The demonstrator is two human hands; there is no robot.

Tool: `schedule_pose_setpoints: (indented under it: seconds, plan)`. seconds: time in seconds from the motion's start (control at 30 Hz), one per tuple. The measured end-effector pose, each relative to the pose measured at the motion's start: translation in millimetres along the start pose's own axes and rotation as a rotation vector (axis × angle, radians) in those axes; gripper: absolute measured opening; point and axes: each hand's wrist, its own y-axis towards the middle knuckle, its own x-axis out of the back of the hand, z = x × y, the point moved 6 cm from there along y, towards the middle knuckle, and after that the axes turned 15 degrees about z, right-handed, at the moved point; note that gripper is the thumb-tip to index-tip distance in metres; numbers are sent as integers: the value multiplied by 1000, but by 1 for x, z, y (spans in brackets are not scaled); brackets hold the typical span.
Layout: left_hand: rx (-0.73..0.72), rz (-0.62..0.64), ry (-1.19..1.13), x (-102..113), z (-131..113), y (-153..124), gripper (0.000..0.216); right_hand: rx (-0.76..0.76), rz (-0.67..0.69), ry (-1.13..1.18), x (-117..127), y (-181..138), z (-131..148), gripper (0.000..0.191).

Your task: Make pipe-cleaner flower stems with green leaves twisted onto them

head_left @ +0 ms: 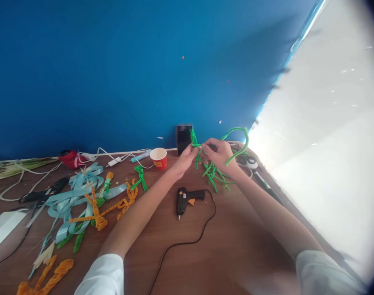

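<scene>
My left hand [184, 160] and my right hand [219, 154] are raised close together above the far edge of the wooden table [223, 246]. Both pinch a green pipe-cleaner figure [211, 170], which has a long loop [237, 141] curving up past my right hand and several twisted strands hanging below. The fingers hide the part where they meet it. A black hot glue gun [185, 200] lies on the table below and between my forearms, its black cord [187, 242] trailing toward me.
Left of my arm lie tangled light blue ribbons [71, 200], orange pipe-cleaner shapes [96, 215], and a small green pipe-cleaner piece [140, 177]. A red-and-white paper cup [158, 158] and a blurred phone [183, 139] stand by the blue wall [113, 69]. White cables [113, 157] run along the back.
</scene>
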Motion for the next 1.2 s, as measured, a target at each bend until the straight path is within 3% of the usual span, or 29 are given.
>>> schedule_pose_setpoints:
  seconds: [0.43,0.7,0.87,0.97,1.13,1.2]
  plan:
    - [-108,-136,-87,4,-4,-2,29,6,36,-43,2,5,-4,26]
    - [-108,-112,-95,7,-5,-2,31,40,55,-36,0,7,-7,28]
    - [-121,67,-147,-3,-9,-3,29,27,94,8,1,8,-11,28]
    - [-24,227,-49,-15,-15,-8,30,25,146,117,1,12,-21,29]
    - [278,494,414,-22,-15,-19,35,40,341,211,-5,14,-28,32]
    - [370,510,650,-18,-10,-21,30,41,396,131,-10,12,-23,33]
